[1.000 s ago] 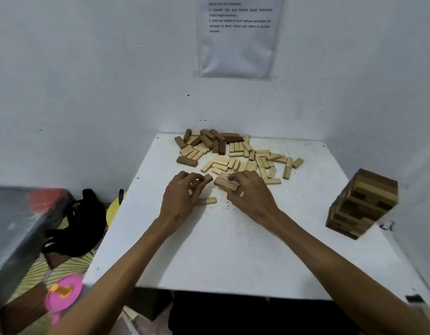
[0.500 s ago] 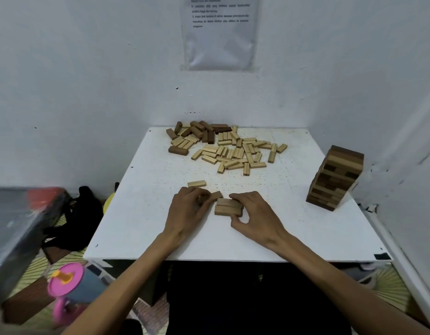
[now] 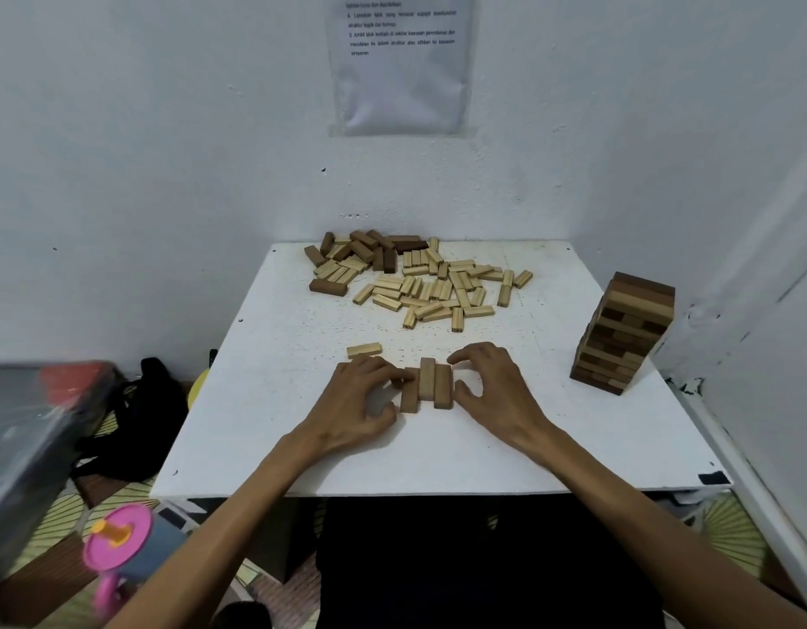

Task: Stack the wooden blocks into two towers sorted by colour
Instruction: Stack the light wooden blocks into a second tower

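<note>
Resting on the white bench point(image 3: 302, 447), both hands bracket three light blocks point(image 3: 426, 387) lying side by side: left hand point(image 3: 361, 404) fingertips touching them, right hand point(image 3: 492, 392) spread, neither grip clenched. Beyond lie a lone block point(image 3: 364, 350), the loose pile point(image 3: 420, 279), tower point(image 3: 621, 331) far right.

Matt wood blocks point(image 3: 426, 383); white table point(image 3: 302, 424) matt, speckled; paper sheet point(image 3: 401, 61) glossy.

View: single head-worn wide-angle camera; no second view.
Position: above the near edge of the white tabletop point(image 3: 302, 447).
Direction: forward and down, toward the wall corner.
Range: close; both forearms enter from the bottom edge.
Distortion: straight edges bow outward.
</note>
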`<state>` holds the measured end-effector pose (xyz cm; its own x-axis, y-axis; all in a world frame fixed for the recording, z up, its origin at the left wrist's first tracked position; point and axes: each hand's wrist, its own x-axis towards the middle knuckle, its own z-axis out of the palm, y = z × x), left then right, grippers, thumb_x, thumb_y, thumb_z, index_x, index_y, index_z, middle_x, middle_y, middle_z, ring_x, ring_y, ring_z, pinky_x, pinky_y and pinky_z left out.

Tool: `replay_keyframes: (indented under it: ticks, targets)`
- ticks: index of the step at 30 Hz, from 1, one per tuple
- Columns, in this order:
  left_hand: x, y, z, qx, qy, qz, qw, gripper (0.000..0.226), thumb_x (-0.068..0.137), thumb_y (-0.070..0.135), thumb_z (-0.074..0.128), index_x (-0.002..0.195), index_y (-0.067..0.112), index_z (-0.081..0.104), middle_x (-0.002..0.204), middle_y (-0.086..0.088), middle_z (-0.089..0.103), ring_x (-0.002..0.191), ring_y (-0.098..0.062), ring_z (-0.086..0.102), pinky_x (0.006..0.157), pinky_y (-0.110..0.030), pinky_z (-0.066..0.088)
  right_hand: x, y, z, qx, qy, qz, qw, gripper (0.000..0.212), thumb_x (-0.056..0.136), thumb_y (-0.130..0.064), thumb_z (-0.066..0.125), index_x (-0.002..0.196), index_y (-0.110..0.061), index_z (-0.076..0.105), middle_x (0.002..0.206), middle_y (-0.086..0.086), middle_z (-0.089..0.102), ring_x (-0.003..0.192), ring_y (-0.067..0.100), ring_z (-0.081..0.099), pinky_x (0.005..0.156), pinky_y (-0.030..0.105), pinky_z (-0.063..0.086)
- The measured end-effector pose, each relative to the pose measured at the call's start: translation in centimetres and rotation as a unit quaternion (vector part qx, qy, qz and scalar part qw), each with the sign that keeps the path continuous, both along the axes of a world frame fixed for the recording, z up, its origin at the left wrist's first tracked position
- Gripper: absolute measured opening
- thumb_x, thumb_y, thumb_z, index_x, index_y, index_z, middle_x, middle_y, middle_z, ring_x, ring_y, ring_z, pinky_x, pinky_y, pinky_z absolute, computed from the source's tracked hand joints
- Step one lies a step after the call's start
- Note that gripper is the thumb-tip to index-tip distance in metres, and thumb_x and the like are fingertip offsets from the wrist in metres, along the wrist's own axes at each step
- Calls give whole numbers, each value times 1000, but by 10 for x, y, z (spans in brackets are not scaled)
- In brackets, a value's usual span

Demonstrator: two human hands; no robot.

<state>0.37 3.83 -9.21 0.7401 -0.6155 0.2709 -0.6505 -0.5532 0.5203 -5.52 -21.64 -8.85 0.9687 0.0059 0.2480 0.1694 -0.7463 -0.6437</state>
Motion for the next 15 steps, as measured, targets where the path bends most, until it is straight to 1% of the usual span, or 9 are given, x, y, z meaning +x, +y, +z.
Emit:
replay_keyframes:
  ticks: [2,4,6,7,9,11,12,15]
  targets:
    - [3,0,-3,1,-7,-8,1000,48,84,43,67,131,34,66,123,15,60,121,-11,52,98,-42,45,-1,-7,1,4,30,32,999,46,89,-24,67,134,-27,58,130,-12,57,129,7,42,109,31,41]
    - [4,0,-2,0,-8,-11,1000,54,85,52,72,135,33,63,131,14,54,129,-10,44,103,-36,40,-2,-11,2,-5,55,81,995,60,86,-35,68,144,-32,50,139,-16,51,137,3,35,112,25,35]
    - [7,-2,1,7,4,-16,1000,65,84,58,73,141,32,58,140,17,52,136,-9,39,109,-35,36,0,-13,1,-14,69,115,991,69,87,-43,74,149,-36,43,145,-21,44,142,1,30,112,18,30]
    - [8,-3,3,8,14,-16,1000,68,83,58,75,143,33,56,140,19,53,137,-7,38,111,-36,36,2,-15,1,-14,75,124,989,72,87,-47,76,151,-37,42,146,-24,42,143,0,28,111,15,27]
    - [12,-5,7,7,46,-9,999,72,82,57,79,145,36,54,135,22,55,134,-3,39,112,-36,36,8,-18,3,-6,94,125,988,77,85,-52,80,152,-39,42,143,-27,40,140,-5,29,106,7,23]
    - [14,-6,11,11,74,5,997,76,80,59,81,147,41,51,135,22,53,131,1,39,111,-33,36,13,-19,6,8,111,119,987,78,82,-51,83,150,-40,46,140,-25,42,131,-13,34,100,-1,24]
    - [15,-7,12,11,78,11,997,76,80,59,81,147,42,51,136,21,52,129,4,38,110,-30,35,15,-19,6,14,114,116,987,77,81,-51,84,148,-42,47,139,-23,44,127,-17,36,98,-3,26]
    - [16,-10,13,-3,71,10,997,71,81,48,83,145,39,55,135,19,54,123,20,34,109,-24,32,19,-17,4,26,107,112,988,76,77,-50,87,144,-43,53,138,-18,49,126,-16,41,98,2,31]
